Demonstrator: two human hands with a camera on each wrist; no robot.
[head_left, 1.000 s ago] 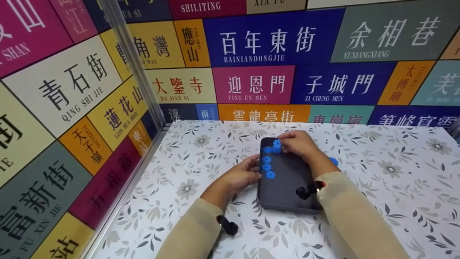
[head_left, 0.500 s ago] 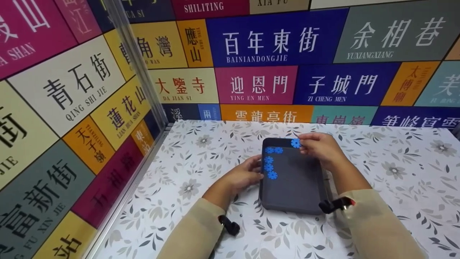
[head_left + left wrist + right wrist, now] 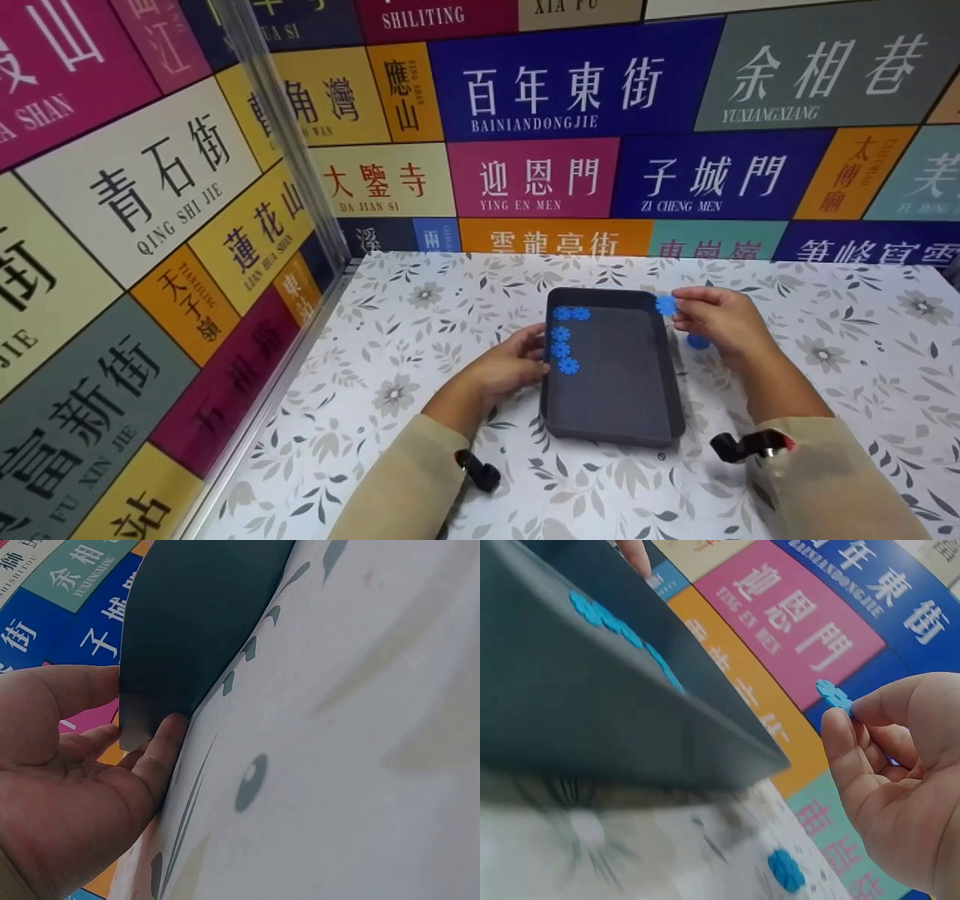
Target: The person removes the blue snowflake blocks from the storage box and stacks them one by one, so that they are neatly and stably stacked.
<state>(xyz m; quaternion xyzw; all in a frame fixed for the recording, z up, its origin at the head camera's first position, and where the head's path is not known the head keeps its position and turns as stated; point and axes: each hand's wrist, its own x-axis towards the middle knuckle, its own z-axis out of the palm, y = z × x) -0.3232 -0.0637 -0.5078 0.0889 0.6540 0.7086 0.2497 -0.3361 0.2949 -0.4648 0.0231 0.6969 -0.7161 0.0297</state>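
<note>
A dark grey rectangular tray (image 3: 619, 390) stands on the patterned tabletop. Inside it, along the left and far walls, lie several blue notched snowflake discs (image 3: 568, 365). My left hand (image 3: 502, 367) rests against the tray's left outer wall; thumb and fingers touch it in the left wrist view, with the tray wall (image 3: 187, 630) rising beside them. Just off the tray's far right corner, my right hand (image 3: 724, 326) pinches one blue snowflake disc (image 3: 832, 695) between thumb and forefinger. Another blue snowflake disc (image 3: 698, 342) is on the table under that hand, right of the tray.
A white cloth with grey leaves and flowers covers the table (image 3: 825, 420). Behind it stands a wall of coloured name panels (image 3: 532, 176), and a second panelled wall (image 3: 172, 180) closes off the left side with a metal post (image 3: 289, 127) at the corner.
My right hand has moved right, from over the tray's far left part to beyond its right rim, still pinching a snowflake disc. The left hand stays at the tray's wall.
</note>
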